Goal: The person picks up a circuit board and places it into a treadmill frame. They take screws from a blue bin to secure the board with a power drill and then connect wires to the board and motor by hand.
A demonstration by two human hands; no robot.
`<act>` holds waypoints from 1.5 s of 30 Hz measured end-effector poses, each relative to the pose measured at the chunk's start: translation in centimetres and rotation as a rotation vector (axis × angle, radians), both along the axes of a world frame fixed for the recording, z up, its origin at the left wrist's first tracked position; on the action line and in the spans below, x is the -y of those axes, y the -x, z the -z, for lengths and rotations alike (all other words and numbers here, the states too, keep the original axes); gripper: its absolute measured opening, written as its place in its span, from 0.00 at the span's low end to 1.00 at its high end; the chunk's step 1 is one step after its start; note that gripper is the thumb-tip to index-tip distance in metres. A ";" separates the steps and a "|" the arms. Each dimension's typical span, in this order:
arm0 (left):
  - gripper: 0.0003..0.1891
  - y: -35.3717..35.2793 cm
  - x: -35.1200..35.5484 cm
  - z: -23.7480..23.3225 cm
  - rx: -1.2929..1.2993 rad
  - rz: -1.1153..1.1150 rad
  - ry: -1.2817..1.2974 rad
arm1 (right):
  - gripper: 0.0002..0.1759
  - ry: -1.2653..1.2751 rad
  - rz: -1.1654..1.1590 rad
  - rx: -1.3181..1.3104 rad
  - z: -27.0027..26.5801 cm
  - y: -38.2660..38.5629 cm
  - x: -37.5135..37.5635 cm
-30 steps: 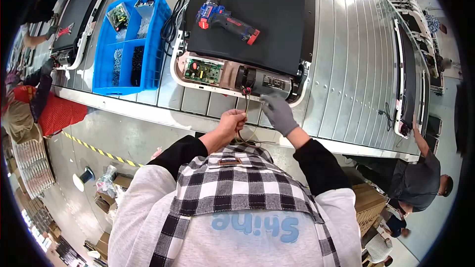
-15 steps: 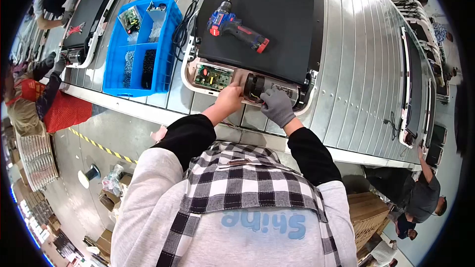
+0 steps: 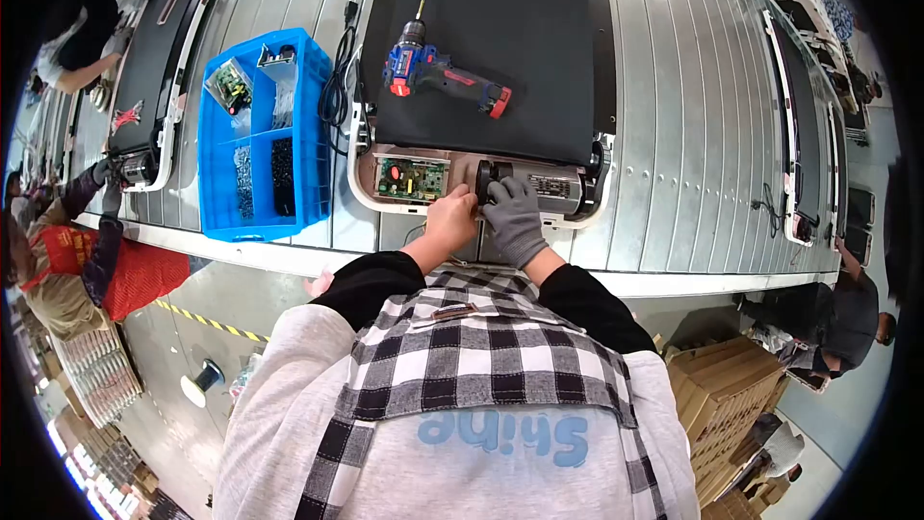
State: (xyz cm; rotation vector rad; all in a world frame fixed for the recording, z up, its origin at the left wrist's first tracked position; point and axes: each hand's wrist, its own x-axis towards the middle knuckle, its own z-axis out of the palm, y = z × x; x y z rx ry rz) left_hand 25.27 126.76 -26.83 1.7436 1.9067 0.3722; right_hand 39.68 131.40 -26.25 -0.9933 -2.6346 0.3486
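Observation:
My left hand is bare, its fingers pinched together in the gap between the circuit board and the motor. Whatever they hold is hidden. In a grey glove, my right hand has its fingers curled against the black end of the motor; what lies under the fingertips does not show. The green circuit board sits left of the motor in the end of a white-framed treadmill. A blue and red cordless drill with a long bit rests on the black running belt.
A blue divided bin with boards and small dark parts stands to the left, beside a coiled black power cord. Other treadmills lie along the slatted metal conveyor. Co-workers stand at far left and right.
My right hand has shifted left along the motor to its black end, closer to my left hand. The camera view has also shifted, so the bin sits lower.

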 end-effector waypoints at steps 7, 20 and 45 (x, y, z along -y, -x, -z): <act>0.02 1.3 -0.1 0.9 0.172 0.059 -0.015 | 0.06 0.077 0.041 0.016 -0.7 0.5 -0.5; 0.05 0.7 0.1 0.3 0.123 0.045 -0.073 | 0.42 0.173 0.133 0.354 -4.6 14.2 -17.5; 0.02 0.6 0.9 2.0 0.004 0.006 -0.190 | 0.25 1.157 0.315 0.214 -15.3 -9.0 6.4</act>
